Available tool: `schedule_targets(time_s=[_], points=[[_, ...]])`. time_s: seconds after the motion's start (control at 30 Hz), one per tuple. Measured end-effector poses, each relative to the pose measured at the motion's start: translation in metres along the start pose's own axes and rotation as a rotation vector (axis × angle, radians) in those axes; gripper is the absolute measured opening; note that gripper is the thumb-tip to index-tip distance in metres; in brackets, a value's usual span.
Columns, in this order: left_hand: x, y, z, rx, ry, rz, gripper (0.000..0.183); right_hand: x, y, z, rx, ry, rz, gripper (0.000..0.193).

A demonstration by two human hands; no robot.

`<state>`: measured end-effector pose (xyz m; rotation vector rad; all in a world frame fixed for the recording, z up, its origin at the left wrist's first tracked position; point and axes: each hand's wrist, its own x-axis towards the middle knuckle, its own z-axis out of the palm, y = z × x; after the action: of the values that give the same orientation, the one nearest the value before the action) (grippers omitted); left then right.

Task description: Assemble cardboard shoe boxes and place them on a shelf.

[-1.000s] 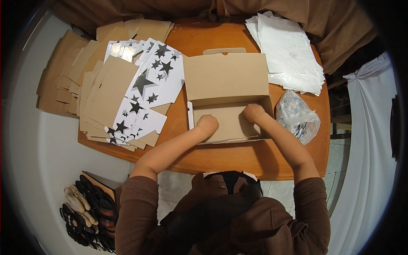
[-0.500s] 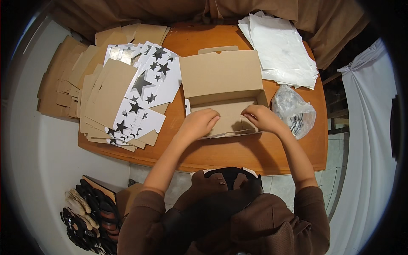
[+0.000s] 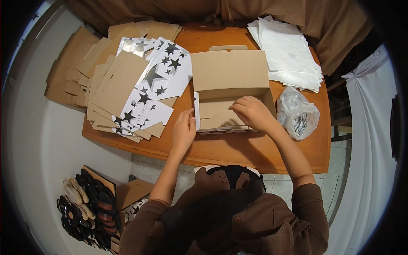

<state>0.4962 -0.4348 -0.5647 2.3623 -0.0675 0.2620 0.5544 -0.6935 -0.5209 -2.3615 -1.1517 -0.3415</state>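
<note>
A brown cardboard box [image 3: 230, 70] stands in front of me, its lid raised at the back and its inside facing up. Slits show in the bottom panel, and a white strip edges its left wall. My left hand [image 3: 184, 129] is upright beside that wall, fingers stretched and thumb apart, the fingertips at or very near the cardboard. Over the box's inside, toward the right of the front wall, hovers my right hand [image 3: 253, 114]. Its fingers are loosely bent and point left, with nothing visible in them; the palm side is hidden.
Flat cardboard blanks [image 3: 121, 80] and white sheets with black stars [image 3: 153, 76] are stacked on the left of the wooden table [image 3: 204, 36]. White paper sheets [image 3: 284, 46] lie back right, above a clear plastic bag [image 3: 297, 114] of small packets. Several sandals [image 3: 91, 208] are at lower left.
My left hand has left the front wall and moved to the outside of the left wall. My right hand has shifted slightly up and left over the box. The whole view has shifted slightly.
</note>
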Motion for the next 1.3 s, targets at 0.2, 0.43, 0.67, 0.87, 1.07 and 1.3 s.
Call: schedule_targets(time_s=[0.2, 0.43, 0.67, 0.87, 1.07, 1.3], points=[[-0.017, -0.009, 0.007, -0.067, -0.010, -0.072, 0.025, 0.006, -0.039, 0.042, 0.116, 0.028, -0.181, 0.014], [-0.011, -0.037, 0.018, -0.167, -0.065, -0.305, 0.042, 0.031, -0.029, 0.058, 0.145, -0.030, -0.035, 0.015], [0.043, -0.011, -0.008, 0.261, -0.693, -0.373, 0.047, 0.092, 0.010, 0.096, -0.337, -0.025, -0.213, 0.024], [0.044, -0.007, 0.007, 0.424, -0.627, -0.381, 0.036, 0.127, 0.008, 0.105, -0.507, -0.490, -0.250, 0.021], [0.043, -0.002, 0.008, 0.537, -0.452, -0.330, 0.023, 0.119, 0.015, 0.110, -0.489, -0.284, -0.315, 0.012], [0.045, 0.003, -0.005, 0.540, -0.553, -0.274, 0.019, 0.083, 0.012, 0.098, -0.409, -0.194, -0.117, 0.016]])
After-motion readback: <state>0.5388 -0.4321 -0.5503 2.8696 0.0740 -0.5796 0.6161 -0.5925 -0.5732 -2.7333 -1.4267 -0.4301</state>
